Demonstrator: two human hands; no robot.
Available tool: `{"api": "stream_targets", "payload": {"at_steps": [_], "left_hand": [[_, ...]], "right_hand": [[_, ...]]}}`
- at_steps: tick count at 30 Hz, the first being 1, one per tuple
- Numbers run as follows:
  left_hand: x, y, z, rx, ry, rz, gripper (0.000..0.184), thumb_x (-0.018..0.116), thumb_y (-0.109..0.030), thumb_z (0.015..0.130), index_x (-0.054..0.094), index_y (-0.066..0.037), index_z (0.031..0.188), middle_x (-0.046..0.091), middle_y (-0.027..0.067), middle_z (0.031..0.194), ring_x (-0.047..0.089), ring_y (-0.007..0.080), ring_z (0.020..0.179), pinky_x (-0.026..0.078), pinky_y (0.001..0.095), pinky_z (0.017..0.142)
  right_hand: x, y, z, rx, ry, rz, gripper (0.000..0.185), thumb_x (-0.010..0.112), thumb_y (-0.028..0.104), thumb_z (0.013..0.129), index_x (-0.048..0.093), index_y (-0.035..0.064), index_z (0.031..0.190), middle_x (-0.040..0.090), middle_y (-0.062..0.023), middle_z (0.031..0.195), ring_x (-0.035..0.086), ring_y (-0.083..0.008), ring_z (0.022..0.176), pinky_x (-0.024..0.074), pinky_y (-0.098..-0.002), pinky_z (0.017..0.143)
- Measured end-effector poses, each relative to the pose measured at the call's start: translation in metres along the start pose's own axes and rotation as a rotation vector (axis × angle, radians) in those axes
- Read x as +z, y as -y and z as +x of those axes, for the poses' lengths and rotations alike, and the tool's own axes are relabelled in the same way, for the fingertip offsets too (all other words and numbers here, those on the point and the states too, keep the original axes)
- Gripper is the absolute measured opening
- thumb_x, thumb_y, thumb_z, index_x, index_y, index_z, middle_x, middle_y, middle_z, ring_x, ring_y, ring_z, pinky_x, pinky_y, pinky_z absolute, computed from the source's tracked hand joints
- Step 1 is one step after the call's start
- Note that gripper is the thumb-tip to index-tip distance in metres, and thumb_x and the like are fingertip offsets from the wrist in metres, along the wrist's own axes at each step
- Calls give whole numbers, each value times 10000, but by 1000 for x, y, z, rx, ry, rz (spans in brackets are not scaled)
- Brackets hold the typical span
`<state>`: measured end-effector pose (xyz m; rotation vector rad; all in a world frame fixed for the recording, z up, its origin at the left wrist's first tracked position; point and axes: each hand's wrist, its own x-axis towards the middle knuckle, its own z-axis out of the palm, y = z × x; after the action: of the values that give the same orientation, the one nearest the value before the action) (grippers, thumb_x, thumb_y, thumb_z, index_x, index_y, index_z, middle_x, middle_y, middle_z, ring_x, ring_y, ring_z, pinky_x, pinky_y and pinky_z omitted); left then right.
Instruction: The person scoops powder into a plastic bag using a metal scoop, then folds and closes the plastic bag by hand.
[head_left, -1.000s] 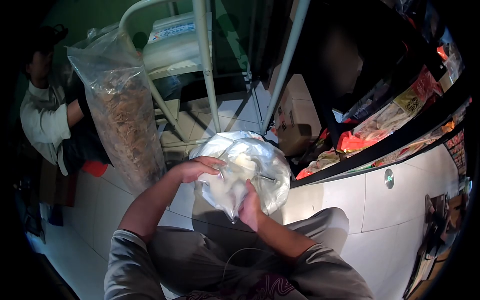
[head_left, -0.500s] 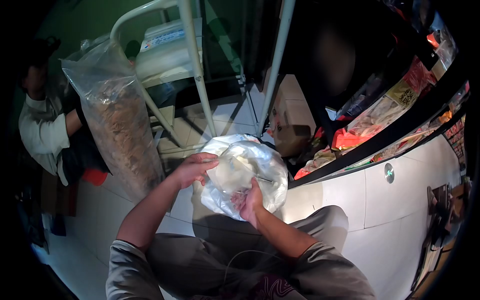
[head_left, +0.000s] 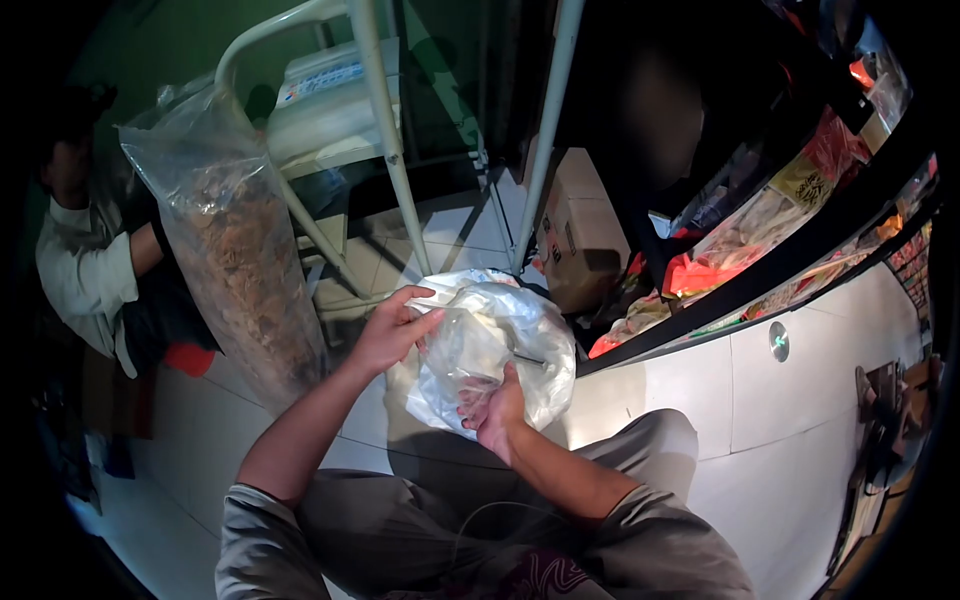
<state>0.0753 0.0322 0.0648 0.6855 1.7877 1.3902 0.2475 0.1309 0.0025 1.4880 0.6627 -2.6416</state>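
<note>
A small clear plastic bag (head_left: 458, 348) is stretched between my hands, above a large white plastic sack (head_left: 548, 318) with its mouth open. My left hand (head_left: 392, 328) has the bag's upper left edge between thumb and fingers. Lower down on the right, my right hand (head_left: 498, 412) grips the bag from beneath. Its curled fingers show through the film, and its thumb points up. A thin metal handle (head_left: 528, 360) sticks out over pale contents in the sack. What those contents are, I cannot make out.
On the left leans a tall clear bag of brown flaky stuff (head_left: 240, 240), near another seated person (head_left: 90, 260). A white metal frame (head_left: 385, 120) holds packs of plastic bags. A cardboard box (head_left: 580, 230) and a rack of packaged goods (head_left: 770, 220) stand to the right.
My left hand has opened its fingers a little and shifted slightly. The small bag now looks more see-through and drawn out between my hands. My right hand has barely moved.
</note>
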Motion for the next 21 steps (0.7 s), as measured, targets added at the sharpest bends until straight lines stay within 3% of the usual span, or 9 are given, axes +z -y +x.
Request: {"api": "stream_targets", "payload": {"at_steps": [5, 14, 17, 19, 21], "left_hand": [[-2, 9, 2, 107, -12, -4, 380, 649, -244, 921, 512, -51, 1217, 682, 88, 813, 597, 91, 580, 365, 210, 383], [-28, 9, 0, -110, -20, 16, 356, 658, -325, 894, 562, -109, 1161, 696, 75, 828, 624, 107, 604, 394, 236, 421], [-38, 10, -5, -170, -32, -29, 323, 607, -267, 893, 563, -110, 1172, 704, 86, 853, 646, 126, 657, 437, 249, 477], [-47, 18, -5, -227, -28, -131, 353, 536, -176, 886, 532, -86, 1227, 700, 139, 906, 668, 186, 697, 469, 273, 521], [-55, 27, -6, -281, -16, -174, 375, 539, -172, 861, 533, -99, 1228, 698, 121, 939, 668, 181, 710, 474, 274, 548]], "right_hand": [[5, 3, -8, -9, -32, -47, 789, 147, 657, 948, 572, 11, 1102, 614, -145, 776, 541, -248, 537, 370, -357, 439], [13, -18, -18, -52, 33, -95, 687, 274, 604, 969, 516, 4, 1202, 591, -137, 857, 588, -223, 601, 442, -340, 462], [13, -23, -13, -79, 81, -121, 662, 329, 600, 965, 513, 13, 1211, 574, -122, 860, 586, -215, 619, 449, -341, 483], [14, -25, -9, -89, 101, -132, 648, 363, 604, 957, 514, 28, 1212, 562, -109, 864, 579, -215, 634, 444, -352, 502], [15, -27, -7, -98, 118, -167, 629, 368, 589, 965, 511, 30, 1215, 562, -106, 874, 586, -207, 638, 450, -344, 493]]}}
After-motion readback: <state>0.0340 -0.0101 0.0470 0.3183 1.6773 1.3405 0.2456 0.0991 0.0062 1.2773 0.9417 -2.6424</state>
